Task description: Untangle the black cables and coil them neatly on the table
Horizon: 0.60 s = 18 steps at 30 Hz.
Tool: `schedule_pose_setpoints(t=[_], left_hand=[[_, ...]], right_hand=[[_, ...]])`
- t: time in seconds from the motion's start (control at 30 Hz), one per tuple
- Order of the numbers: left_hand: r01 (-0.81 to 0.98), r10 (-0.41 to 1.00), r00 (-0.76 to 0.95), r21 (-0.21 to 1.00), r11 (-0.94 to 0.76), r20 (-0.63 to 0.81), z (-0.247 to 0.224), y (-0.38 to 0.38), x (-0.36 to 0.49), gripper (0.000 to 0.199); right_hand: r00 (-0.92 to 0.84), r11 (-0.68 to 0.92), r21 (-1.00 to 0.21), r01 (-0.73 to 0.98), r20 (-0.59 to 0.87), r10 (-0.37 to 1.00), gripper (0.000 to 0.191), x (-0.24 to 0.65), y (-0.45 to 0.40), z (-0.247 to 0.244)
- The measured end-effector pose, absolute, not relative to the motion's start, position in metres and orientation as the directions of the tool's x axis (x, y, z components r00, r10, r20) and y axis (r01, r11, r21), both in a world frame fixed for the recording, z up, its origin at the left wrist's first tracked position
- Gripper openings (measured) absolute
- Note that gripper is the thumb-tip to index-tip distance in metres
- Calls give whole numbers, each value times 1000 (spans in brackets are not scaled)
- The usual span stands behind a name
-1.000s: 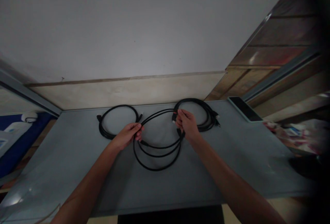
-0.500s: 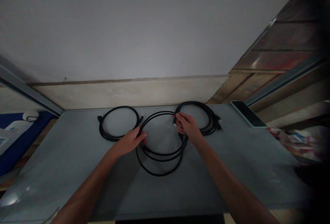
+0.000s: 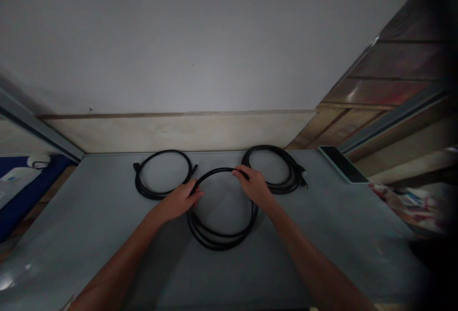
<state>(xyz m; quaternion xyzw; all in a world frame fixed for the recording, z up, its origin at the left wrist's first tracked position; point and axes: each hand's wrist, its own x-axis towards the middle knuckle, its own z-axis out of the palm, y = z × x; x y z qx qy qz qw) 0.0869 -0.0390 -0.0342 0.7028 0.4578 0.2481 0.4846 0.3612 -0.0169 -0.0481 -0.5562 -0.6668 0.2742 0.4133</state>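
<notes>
Between my hands is a black cable [image 3: 222, 246] wound into a loose coil of several turns, its near side hanging low over or resting on the grey table. My left hand [image 3: 185, 197] is closed round the coil's left side. At the upper right of the coil, my right hand [image 3: 252, 183] pinches the strands between thumb and fingers. A second coiled black cable [image 3: 143, 184] lies behind my left hand, with a connector at its left. Behind my right hand lies a third, thicker coil of black cable [image 3: 282, 188], its plug ends pointing right.
The grey table [image 3: 89, 234] meets a pale wall [image 3: 200, 53] at its back edge. A phone-like flat device [image 3: 343, 164] with a dark face lies at the back right corner. Off the left side, white items [image 3: 17, 180] rest on blue material.
The strands of the held coil have drawn together into a tighter, rounder bundle. My right hand has shifted slightly left and down. The other two coils lie as before.
</notes>
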Motion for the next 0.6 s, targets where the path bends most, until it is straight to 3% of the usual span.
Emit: schedule_pose_setpoints(t=[0.1, 0.27, 0.37, 0.5, 0.6], left_hand=[[437, 898, 430, 892, -120, -91, -36, -36, 87, 19], [443, 907, 413, 888, -128, -75, -38, -34, 86, 22], [478, 915, 404, 859, -186, -27, -38, -35, 87, 20], [618, 940, 326, 730, -292, 100, -38, -38, 90, 17], [770, 977, 196, 604, -204, 80, -37, -46, 91, 18]], right_hand=[[50, 174, -861, 477, 224, 973, 23, 362, -14, -49], [212, -10, -974, 227, 39, 977, 34, 367, -10, -50], [234, 7, -988, 156, 44, 971, 36, 367, -10, -51], [225, 45, -983, 181, 86, 971, 35, 365, -12, -51], [185, 4, -979, 203, 42, 982, 35, 365, -13, -51]])
